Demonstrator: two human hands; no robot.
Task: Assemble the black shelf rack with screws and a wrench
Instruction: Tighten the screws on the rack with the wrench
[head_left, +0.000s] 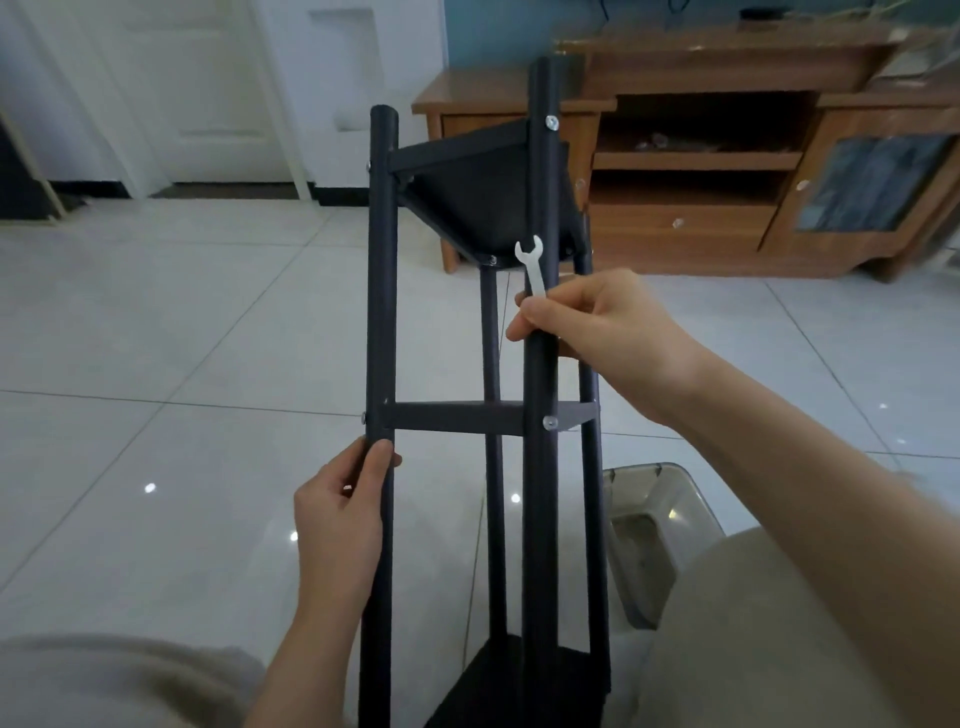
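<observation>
Head view: I have the black shelf rack (457, 417) tipped toward me over the tiled floor (156, 322), its near end low between my knees and its far end up in front of the wooden cabinet (727, 218). My left hand (340, 519) has its fingers (382, 457) wrapped round the left pole (382, 291), just below the middle shelf. My right hand (597, 317) is clamped on the front right pole (537, 374) and pinches the wrench (532, 265) against it. The open jaw points up and sits on no screw.

The rack looks close to done. I count four poles and three shelves: far, middle and near. All look joined. I can make out five silver screws; the clearest is the top screw (550, 122). The joints at the near shelf are hidden, so I cannot tell whether any are missing. What's left is probably checking and tightening.

There is one wrench. One clear plastic bin (691, 499) sits on the floor by my right knee.
</observation>
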